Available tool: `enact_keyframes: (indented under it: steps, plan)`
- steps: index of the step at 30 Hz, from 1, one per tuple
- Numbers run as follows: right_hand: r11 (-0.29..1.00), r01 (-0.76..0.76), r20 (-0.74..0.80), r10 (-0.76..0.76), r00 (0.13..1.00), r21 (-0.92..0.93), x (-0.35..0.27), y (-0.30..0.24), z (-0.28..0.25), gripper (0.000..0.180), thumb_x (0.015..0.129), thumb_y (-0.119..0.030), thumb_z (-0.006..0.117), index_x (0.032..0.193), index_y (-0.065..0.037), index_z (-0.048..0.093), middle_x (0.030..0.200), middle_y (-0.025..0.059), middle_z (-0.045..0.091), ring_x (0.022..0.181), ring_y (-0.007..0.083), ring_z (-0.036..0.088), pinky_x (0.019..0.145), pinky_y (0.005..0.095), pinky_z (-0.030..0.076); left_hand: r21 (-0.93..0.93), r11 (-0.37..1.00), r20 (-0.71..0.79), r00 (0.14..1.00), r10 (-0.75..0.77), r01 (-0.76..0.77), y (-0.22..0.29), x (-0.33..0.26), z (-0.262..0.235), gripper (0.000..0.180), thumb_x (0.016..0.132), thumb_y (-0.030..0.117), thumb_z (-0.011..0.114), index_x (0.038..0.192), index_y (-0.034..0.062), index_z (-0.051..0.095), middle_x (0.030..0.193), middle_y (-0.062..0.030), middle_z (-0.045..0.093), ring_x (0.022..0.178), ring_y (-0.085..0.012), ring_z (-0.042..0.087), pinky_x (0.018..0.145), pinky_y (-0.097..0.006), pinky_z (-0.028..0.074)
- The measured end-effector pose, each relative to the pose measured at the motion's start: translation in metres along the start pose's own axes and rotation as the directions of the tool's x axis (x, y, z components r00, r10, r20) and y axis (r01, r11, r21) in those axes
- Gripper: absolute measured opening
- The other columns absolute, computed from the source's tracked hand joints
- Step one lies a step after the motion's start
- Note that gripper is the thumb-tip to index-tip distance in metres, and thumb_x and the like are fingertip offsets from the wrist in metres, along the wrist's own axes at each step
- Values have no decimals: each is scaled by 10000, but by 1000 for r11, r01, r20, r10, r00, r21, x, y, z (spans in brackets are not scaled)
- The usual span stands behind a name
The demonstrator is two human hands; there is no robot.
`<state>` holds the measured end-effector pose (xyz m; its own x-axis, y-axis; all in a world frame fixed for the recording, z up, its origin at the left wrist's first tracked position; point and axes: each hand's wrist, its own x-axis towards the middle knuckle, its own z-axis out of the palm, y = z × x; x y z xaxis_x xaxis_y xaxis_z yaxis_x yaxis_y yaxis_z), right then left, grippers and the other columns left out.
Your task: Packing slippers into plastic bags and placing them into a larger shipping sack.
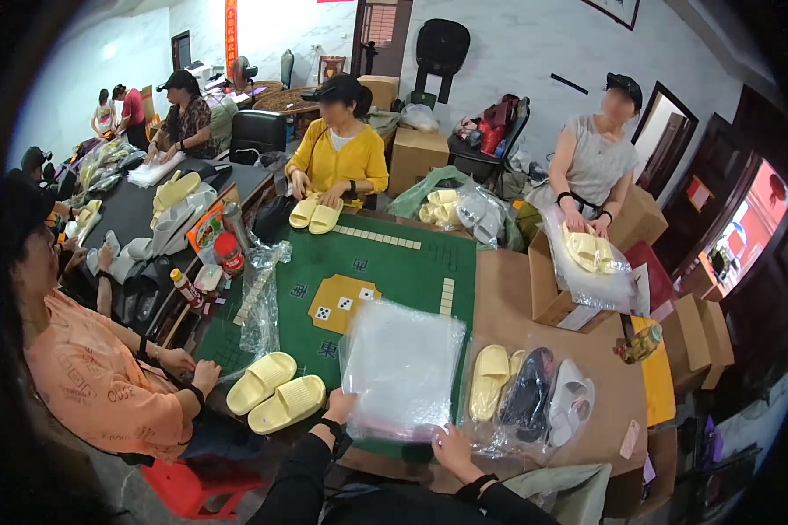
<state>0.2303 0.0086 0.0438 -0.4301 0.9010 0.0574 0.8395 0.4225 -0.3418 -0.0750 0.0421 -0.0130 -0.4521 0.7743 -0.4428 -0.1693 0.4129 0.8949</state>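
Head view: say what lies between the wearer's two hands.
A stack of clear plastic bags lies between the left hand and the right hand; the head view shows this.

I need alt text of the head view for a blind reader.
A person's left hand and right hand hold clear rectangular plastic sheets or bags over a green table mat. Pale-yellow ridged slippers lie left, plastic-wrapped slippers right; co-workers are nearby.

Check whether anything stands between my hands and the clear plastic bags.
Nothing visible does: your left hand touches the clear bags near their lower left corner, your right hand near the lower right.
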Motion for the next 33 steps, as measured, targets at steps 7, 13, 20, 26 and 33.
enact_keyframes:
  steps: [7, 13, 20, 26, 33]
  plan:
    - [951, 300, 163, -285, 945, -74, 40, -36, 37, 444, 790, -278, 563, 1207, -147, 482, 1230, 142, 465, 1090, 328, 456, 869, 470, 391, -54, 992, 127, 986, -104, 111, -16, -1, -8, 226, 734, 74, 604, 938, -17, 634, 793, -75, 635, 696, -157, 591, 598, -307, 467]
    - [957, 258, 450, -173, 876, -135, 39, -62, 56, 469, 791, -307, 573, 1236, -217, 456, 1298, 123, 389, 1090, 335, 446, 814, 506, 435, 469, 882, -171, 975, 141, -45, 16, -29, 0, 593, 724, 227, 675, 1206, -4, 418, 1041, -167, 564, 982, -295, 543, 829, -404, 422]
    - [980, 156, 499, -75, 863, -122, 43, -70, 54, 448, 792, -326, 554, 1227, -279, 460, 1329, 120, 357, 1169, 390, 376, 838, 523, 430, 725, 684, -428, 725, 539, -81, 28, -28, -72, 784, 684, 208, 632, 1342, 53, 235, 1356, -198, 265, 1283, -350, 197, 1027, -487, 162]
    - [970, 190, 509, -87, 856, -154, 39, -74, 56, 461, 771, -258, 563, 1224, -259, 476, 1316, 113, 368, 1124, 369, 419, 786, 484, 472, 732, 676, -504, 733, 457, 81, -24, -7, -155, 625, 718, 53, 504, 1302, -14, 295, 1225, -233, 418, 1181, -327, 380, 1011, -431, 229]
    - [969, 205, 491, -113, 864, -139, 39, -66, 57, 520, 745, -233, 595, 1246, -244, 458, 1320, 127, 366, 1122, 362, 422, 770, 495, 469, 189, 976, -101, 987, 129, -108, -12, 15, -171, 392, 692, -72, 419, 1075, -66, 503, 802, -113, 535, 718, -204, 508, 649, -307, 412]
